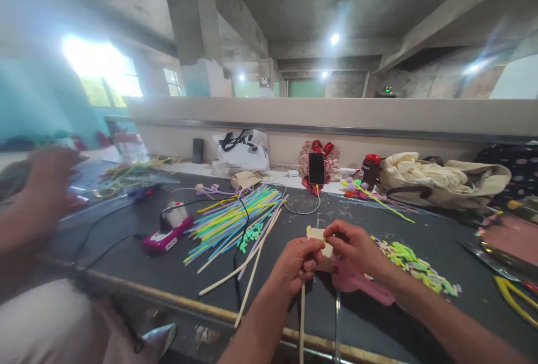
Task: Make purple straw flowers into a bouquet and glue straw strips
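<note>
My left hand (297, 260) is closed in a pinch, with a long cream stem (302, 319) hanging down from it past the table edge. Close beside it, my right hand (355, 243) pinches a tiny yellow piece (324, 240); the fingertips of both hands nearly meet. Behind them is a cream block-like item (317, 234), partly covered by my fingers. A pink glue gun (363, 285) lies beneath my right wrist, and a clear stick (338, 319) extends from it toward me.
Coloured stems (235, 224) and green bits (252, 235) lie left, near a magenta power strip (168, 236) with cables. Small coloured pieces (414, 266) lie right, near yellow-handled scissors (515, 299). A phone (316, 169) stands behind. Another person's arm (37, 201) is far left.
</note>
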Demonstrator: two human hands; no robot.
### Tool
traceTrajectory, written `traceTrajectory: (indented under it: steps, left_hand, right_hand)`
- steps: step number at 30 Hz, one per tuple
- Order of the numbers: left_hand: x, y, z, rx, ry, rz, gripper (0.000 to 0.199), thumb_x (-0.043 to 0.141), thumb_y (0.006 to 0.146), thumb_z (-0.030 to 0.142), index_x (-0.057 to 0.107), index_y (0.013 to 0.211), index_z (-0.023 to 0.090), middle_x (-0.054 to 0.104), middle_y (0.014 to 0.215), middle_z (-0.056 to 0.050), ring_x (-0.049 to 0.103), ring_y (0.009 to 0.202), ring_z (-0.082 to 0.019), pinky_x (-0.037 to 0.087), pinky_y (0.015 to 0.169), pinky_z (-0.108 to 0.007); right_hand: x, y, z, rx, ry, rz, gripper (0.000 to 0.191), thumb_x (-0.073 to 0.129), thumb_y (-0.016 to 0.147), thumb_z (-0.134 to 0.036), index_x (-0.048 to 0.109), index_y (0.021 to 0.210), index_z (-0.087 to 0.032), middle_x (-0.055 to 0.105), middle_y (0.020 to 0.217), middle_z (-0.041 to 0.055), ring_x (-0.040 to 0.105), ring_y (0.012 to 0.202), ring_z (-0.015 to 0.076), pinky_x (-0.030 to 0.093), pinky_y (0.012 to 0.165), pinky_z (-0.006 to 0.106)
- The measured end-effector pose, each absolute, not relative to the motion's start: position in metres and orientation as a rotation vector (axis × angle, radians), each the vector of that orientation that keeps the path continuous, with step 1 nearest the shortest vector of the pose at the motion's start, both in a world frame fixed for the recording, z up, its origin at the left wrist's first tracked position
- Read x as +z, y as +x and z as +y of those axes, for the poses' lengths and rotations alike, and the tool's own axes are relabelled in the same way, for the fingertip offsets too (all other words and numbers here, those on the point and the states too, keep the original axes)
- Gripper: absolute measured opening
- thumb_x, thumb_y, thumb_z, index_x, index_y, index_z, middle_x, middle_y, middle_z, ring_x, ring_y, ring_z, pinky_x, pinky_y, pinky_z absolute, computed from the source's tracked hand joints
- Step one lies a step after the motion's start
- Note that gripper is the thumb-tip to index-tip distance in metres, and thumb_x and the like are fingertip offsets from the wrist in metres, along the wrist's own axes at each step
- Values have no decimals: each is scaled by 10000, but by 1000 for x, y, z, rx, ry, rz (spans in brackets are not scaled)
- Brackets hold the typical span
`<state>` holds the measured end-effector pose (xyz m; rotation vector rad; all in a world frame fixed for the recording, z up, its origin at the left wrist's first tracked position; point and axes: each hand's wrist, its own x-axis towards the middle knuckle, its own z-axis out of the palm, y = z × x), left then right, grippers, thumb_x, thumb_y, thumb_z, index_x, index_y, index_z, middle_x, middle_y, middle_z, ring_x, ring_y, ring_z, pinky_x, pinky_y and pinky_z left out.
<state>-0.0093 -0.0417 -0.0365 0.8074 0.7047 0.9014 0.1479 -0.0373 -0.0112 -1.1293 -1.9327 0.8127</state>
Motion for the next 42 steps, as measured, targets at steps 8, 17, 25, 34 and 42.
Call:
traceTrajectory:
  steps: [8,17,25,34,42]
  left_hand:
    - [-39,-8,-40,905,858,724,183,632,603,260,504,587,129,468,479,57,261,310,16,84,301,-136]
    - [-40,-6,-40,990,869,777,179,646,577,231,513,656,141,515,476,55,256,293,15,88,318,-150]
    - [-41,-4,-40,1095,912,825,192,667,572,256,537,653,139,535,461,50,255,290,7,93,330,-165]
    - [-45,-3,-41,1118,965,818,193,680,552,266,547,611,140,526,433,51,261,301,-7,90,342,-184]
    - [-47,-3,-40,1064,961,774,197,683,537,268,537,576,142,490,400,52,246,307,-17,87,361,-203]
  right_hand:
    - [-16,148,-39,670,-1064,-1971,88,495,753,-204,581,737,-194,559,667,-22,496,586,113,373,545,214]
    - [-17,149,-36,845,-1061,-1892,83,542,718,-227,611,704,-183,558,659,-14,504,590,111,380,539,208]
    - [-14,151,-40,1212,-1107,-1707,221,510,752,-361,551,698,-151,487,507,-52,439,397,59,292,364,157]
    - [-16,149,-38,1306,-1087,-1665,147,546,705,-293,551,654,-155,468,450,-72,398,359,46,252,348,155]
    - [-11,148,-45,1416,-1010,-1648,198,552,719,-342,531,665,-153,481,449,-63,413,383,53,264,378,162]
